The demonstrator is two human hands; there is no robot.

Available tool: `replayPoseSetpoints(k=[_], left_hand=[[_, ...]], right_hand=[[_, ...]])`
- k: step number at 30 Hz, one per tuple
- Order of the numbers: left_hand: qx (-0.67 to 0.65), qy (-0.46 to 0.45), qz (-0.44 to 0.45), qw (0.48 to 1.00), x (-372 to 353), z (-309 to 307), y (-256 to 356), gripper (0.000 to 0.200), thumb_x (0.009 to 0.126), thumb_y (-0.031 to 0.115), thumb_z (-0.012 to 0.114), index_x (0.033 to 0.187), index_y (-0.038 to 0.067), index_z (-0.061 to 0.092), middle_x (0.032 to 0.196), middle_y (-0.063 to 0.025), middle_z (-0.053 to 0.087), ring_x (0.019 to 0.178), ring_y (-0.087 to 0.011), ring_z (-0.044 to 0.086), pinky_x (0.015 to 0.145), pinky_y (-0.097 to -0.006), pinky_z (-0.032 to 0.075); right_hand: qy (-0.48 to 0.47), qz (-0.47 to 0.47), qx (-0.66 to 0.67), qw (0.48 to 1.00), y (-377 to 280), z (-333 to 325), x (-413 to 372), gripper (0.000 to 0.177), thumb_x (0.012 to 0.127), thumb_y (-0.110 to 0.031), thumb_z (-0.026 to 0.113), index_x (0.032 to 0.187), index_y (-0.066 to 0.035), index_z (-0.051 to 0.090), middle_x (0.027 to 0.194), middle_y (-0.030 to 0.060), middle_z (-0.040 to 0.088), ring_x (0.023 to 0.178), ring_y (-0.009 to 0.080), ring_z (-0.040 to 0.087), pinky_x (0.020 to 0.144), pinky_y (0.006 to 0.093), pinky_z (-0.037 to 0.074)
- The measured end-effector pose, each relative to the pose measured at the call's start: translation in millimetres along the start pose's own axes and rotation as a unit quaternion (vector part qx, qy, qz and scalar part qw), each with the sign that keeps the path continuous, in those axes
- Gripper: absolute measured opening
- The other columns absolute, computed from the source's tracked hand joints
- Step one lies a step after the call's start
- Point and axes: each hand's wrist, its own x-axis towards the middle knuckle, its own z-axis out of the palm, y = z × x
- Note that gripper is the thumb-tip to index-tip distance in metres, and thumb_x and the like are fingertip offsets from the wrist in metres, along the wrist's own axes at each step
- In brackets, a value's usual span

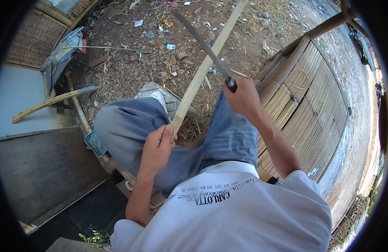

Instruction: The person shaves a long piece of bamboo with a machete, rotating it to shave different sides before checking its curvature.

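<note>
A long pale strip of split wood or bamboo [202, 71] slants from my lap up to the top edge of the view. My left hand [157, 150] is closed round its lower end, thumb on top. In my right hand [243, 95], above my right thigh, is the dark handle of a long knife [202, 45]. Its blade points up and to the left and crosses the strip in the view; whether the two touch I cannot tell.
A slatted bamboo platform [307, 113] lies at the right. Another curved wooden piece [55, 103] rests at the left near a pale blue panel [22, 96]. Chips and litter cover the ground [131, 50] ahead. A white shoe [159, 99] shows beyond my left knee.
</note>
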Motion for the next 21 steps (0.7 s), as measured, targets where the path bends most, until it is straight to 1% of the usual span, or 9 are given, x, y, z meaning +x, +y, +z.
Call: replayPoseSetpoints(k=[3, 4, 5, 7, 11, 15, 16, 19, 21], left_hand=[[-0.131, -0.075, -0.122, 0.981, -11, -1, 7, 0.043, 0.104, 0.038, 0.041, 0.079, 0.005, 0.051, 0.056, 0.0051, 0.039, 0.044, -0.0032, 0.031, 0.041, -0.0221, 0.025], [-0.157, -0.099, -0.139, 0.973, -10, -2, 12, 0.044, 0.105, 0.041, 0.039, 0.078, 0.007, 0.05, 0.056, 0.0076, 0.036, 0.044, -0.0017, 0.028, 0.04, -0.0198, 0.023], [-0.157, -0.101, -0.141, 0.972, -9, -4, 11, 0.044, 0.105, 0.041, 0.039, 0.078, 0.007, 0.05, 0.056, 0.0076, 0.036, 0.044, -0.0017, 0.028, 0.04, -0.0198, 0.023], [-0.201, -0.089, -0.165, 0.961, -12, -11, 5, 0.041, 0.103, 0.04, 0.043, 0.078, 0.008, 0.048, 0.054, 0.0074, 0.033, 0.04, 0.0, 0.022, 0.036, -0.0193, 0.017], [-0.221, -0.112, -0.219, 0.944, -20, -14, -1, 0.041, 0.103, 0.04, 0.043, 0.078, 0.008, 0.047, 0.054, 0.0074, 0.032, 0.041, -0.0001, 0.022, 0.036, -0.0191, 0.016], [-0.151, -0.116, -0.157, 0.969, -23, -15, 9, 0.04, 0.103, 0.039, 0.044, 0.078, 0.008, 0.048, 0.054, 0.0065, 0.033, 0.042, -0.0018, 0.025, 0.038, -0.0209, 0.02], [-0.114, -0.078, -0.138, 0.981, -30, -14, 7, 0.039, 0.103, 0.037, 0.046, 0.078, 0.007, 0.049, 0.055, 0.0052, 0.035, 0.044, -0.0034, 0.029, 0.04, -0.0233, 0.023], [0.147, 0.035, 0.039, 0.988, -34, -6, -8, 0.034, 0.1, 0.031, 0.054, 0.079, 0.004, 0.051, 0.052, -0.0036, 0.043, 0.04, -0.0151, 0.039, 0.041, -0.0299, 0.031], [0.199, 0.076, 0.057, 0.975, -34, 4, 3, 0.032, 0.098, 0.028, 0.057, 0.08, 0.003, 0.052, 0.054, -0.0086, 0.047, 0.042, -0.0228, 0.045, 0.043, -0.0342, 0.034]], right_hand=[[-0.113, -0.218, -0.034, 0.969, -4, 37, -48, 0.023, 0.079, -0.023, 0.065, 0.074, 0.0, 0.065, 0.063, 0.0204, 0.062, 0.062, 0.0391, 0.062, 0.062, 0.0454, 0.05], [-0.04, -0.27, -0.024, 0.962, 2, 39, -42, 0.025, 0.08, -0.018, 0.064, 0.069, 0.004, 0.058, 0.055, 0.0185, 0.055, 0.052, 0.0333, 0.059, 0.054, 0.0417, 0.045], [-0.04, -0.268, -0.023, 0.962, 9, 30, -23, 0.025, 0.08, -0.018, 0.064, 0.069, 0.004, 0.058, 0.055, 0.0185, 0.055, 0.052, 0.0333, 0.059, 0.054, 0.0417, 0.045], [0.037, 0.036, 0.047, 0.998, 17, 9, 18, 0.021, 0.078, -0.018, 0.066, 0.072, 0.001, 0.06, 0.055, 0.0185, 0.057, 0.054, 0.0369, 0.059, 0.055, 0.0424, 0.046], [0.024, -0.102, 0.045, 0.993, 6, 12, -12, 0.019, 0.079, -0.015, 0.066, 0.072, 0.002, 0.061, 0.054, 0.0191, 0.055, 0.051, 0.0359, 0.056, 0.054, 0.0412, 0.046], [-0.004, -0.205, -0.004, 0.979, 10, 27, -30, 0.024, 0.08, -0.02, 0.065, 0.069, 0.001, 0.061, 0.064, 0.0206, 0.061, 0.062, 0.0396, 0.061, 0.06, 0.0454, 0.048], [0.024, -0.047, 0.038, 0.998, 11, 12, -6, 0.021, 0.079, -0.021, 0.066, 0.074, 0.0, 0.063, 0.066, 0.0208, 0.062, 0.065, 0.0405, 0.062, 0.063, 0.0461, 0.049], [0.032, 0.058, 0.021, 0.998, 19, -27, 26, 0.021, 0.079, -0.021, 0.065, 0.077, 0.0, 0.064, 0.068, 0.0208, 0.063, 0.069, 0.0406, 0.063, 0.065, 0.0469, 0.05], [-0.017, -0.029, 0.03, 0.999, -4, -7, -17, 0.02, 0.078, -0.019, 0.065, 0.073, 0.001, 0.063, 0.064, 0.0207, 0.061, 0.063, 0.0398, 0.06, 0.062, 0.0456, 0.048]])
